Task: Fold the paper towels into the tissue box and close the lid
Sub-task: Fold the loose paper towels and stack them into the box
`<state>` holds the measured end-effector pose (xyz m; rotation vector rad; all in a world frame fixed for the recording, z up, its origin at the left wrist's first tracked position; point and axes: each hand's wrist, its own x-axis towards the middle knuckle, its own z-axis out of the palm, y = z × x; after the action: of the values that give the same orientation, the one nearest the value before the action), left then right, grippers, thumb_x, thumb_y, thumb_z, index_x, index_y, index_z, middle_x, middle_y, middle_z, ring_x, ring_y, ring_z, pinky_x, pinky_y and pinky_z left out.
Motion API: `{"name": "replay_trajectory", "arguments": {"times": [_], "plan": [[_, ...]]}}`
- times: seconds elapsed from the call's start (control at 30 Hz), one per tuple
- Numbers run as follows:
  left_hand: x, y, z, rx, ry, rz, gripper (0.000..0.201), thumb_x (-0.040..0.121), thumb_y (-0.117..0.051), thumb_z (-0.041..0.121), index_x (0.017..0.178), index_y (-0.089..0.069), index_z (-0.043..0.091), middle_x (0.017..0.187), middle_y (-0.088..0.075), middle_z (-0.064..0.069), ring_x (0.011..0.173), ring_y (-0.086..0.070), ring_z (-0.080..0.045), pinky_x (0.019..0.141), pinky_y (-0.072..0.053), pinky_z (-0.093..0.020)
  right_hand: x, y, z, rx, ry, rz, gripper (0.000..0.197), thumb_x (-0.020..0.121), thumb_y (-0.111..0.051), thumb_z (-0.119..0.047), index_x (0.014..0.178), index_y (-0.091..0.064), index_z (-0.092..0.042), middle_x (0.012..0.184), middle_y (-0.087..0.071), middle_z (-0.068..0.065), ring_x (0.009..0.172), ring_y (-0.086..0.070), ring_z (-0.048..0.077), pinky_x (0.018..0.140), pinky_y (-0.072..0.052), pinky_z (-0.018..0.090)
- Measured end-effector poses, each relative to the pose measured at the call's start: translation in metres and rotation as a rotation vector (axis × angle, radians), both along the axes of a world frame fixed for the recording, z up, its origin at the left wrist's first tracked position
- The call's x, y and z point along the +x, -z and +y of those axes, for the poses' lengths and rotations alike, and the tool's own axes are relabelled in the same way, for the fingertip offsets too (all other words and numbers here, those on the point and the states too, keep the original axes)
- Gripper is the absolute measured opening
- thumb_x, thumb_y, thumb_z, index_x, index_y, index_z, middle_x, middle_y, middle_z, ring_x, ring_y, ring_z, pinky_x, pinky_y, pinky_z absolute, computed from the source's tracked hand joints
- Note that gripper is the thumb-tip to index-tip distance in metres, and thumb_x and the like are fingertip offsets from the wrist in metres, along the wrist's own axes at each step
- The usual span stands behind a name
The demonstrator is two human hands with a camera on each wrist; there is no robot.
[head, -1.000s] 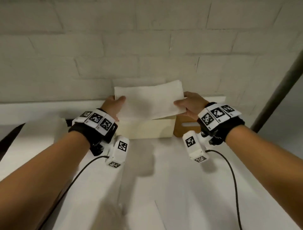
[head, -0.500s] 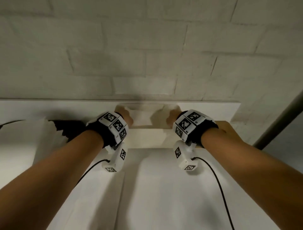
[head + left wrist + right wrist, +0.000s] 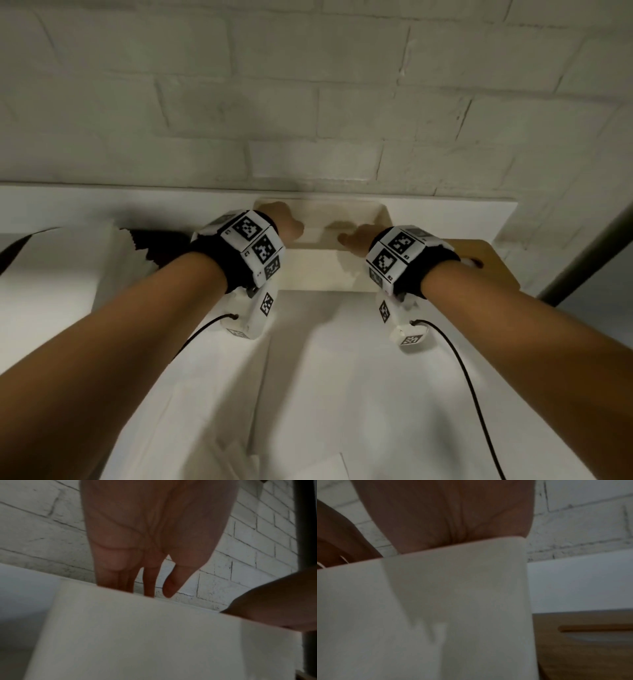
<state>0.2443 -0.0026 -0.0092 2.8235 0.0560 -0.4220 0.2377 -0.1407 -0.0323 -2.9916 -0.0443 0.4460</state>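
The tissue box (image 3: pixel 322 274) sits in the upper middle of the head view, cream-coloured, open-topped, smooth-walled with rounded corners, standing against the wall. Both hands reach down into it: the left hand (image 3: pixel 286 224) has straight fingers dipping past the near rim, gripping nothing visible; the right hand (image 3: pixel 358 238) is sunk inside, its fingers hidden, so its grasp cannot be told. A paper towel (image 3: pixel 310 234) shows pale between them inside the box. Right of the box lies a wooden lid (image 3: pixel 493 265) with a slot. All rests on a white table (image 3: pixel 342 394) before a white-painted brick wall (image 3: pixel 308 102). Black-and-white square markers cover the wristbands (image 3: pixel 255 243).
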Motion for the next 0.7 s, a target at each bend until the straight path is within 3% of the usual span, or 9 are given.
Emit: {"name": "replay_trajectory", "arguments": {"times": [0.1,0.2,0.3,0.37,0.5,0.6,0.7], "plan": [[-0.014,-0.006,0.006,-0.135,-0.021,-0.105,0.029,0.094,-0.038,0.015,0.102,-0.060,-0.001,0.113,-0.062,-0.016,0.111,-0.057,-0.031,0.077,-0.045,-0.028,-0.005,-0.006,0.000,0.167,0.021,0.016,0.042,0.102,-0.023,-0.019,0.143,-0.027,-0.010,0.150,-0.031,0.011,0.137,-0.031,0.024,0.106,-0.022,0.025],[-0.042,-0.020,0.024,-0.312,-0.080,-0.200,0.031,0.092,-0.044,0.019,0.118,-0.061,0.012,0.125,-0.060,-0.008,0.116,-0.055,-0.024,0.085,-0.040,-0.021,-0.016,-0.015,0.006,0.283,0.034,-0.131,0.041,0.100,-0.027,-0.022,0.135,-0.039,-0.005,0.138,-0.043,0.018,0.127,-0.042,0.031,0.102,-0.031,0.034],[-0.078,-0.025,0.045,-0.292,-0.119,-0.174,0.033,0.091,-0.045,0.023,0.120,-0.060,0.016,0.126,-0.059,-0.005,0.115,-0.054,-0.022,0.088,-0.040,-0.021,-0.038,-0.018,0.004,0.444,0.017,-0.391,0.034,0.095,-0.041,-0.026,0.121,-0.052,-0.007,0.127,-0.048,0.017,0.122,-0.044,0.030,0.101,-0.035,0.034],[-0.105,-0.019,0.057,-0.197,-0.106,-0.094,0.033,0.094,-0.043,0.022,0.121,-0.058,0.009,0.126,-0.059,-0.011,0.115,-0.055,-0.027,0.093,-0.043,-0.028,-0.061,-0.018,0.008,0.444,-0.064,-0.397,0.031,0.093,-0.047,-0.023,0.119,-0.054,-0.009,0.122,-0.051,0.015,0.118,-0.046,0.029,0.097,-0.035,0.031],[-0.167,0.007,0.081,-0.214,-0.178,0.093,0.018,0.093,-0.048,0.026,0.104,-0.057,0.015,0.109,-0.065,-0.011,0.087,-0.060,-0.022,0.073,-0.047,-0.027,-0.113,-0.008,0.026,0.481,-0.190,-0.076,0.023,0.087,-0.058,-0.021,0.106,-0.063,-0.010,0.097,-0.055,0.004,0.091,-0.055,0.020,0.075,-0.038,0.021],[-0.211,0.028,0.099,-0.100,-0.238,0.222,0.025,0.090,-0.052,0.035,0.107,-0.057,0.017,0.107,-0.066,-0.011,0.092,-0.063,-0.025,0.078,-0.050,-0.031,-0.156,0.007,0.044,0.473,-0.271,0.219,0.030,0.085,-0.063,-0.028,0.106,-0.063,-0.007,0.086,-0.058,0.003,0.071,-0.054,0.016,0.056,-0.043,0.020],[-0.252,0.042,0.110,-0.002,-0.279,0.314,0.036,0.087,-0.053,0.041,0.112,-0.055,0.016,0.103,-0.066,-0.010,0.085,-0.060,-0.022,0.070,-0.045,-0.028,-0.191,0.022,0.061,0.327,-0.383,0.400,0.035,0.087,-0.060,-0.035,0.107,-0.061,-0.007,0.068,-0.052,-0.003,0.055,-0.045,0.008,0.045,-0.038,0.012]]}}
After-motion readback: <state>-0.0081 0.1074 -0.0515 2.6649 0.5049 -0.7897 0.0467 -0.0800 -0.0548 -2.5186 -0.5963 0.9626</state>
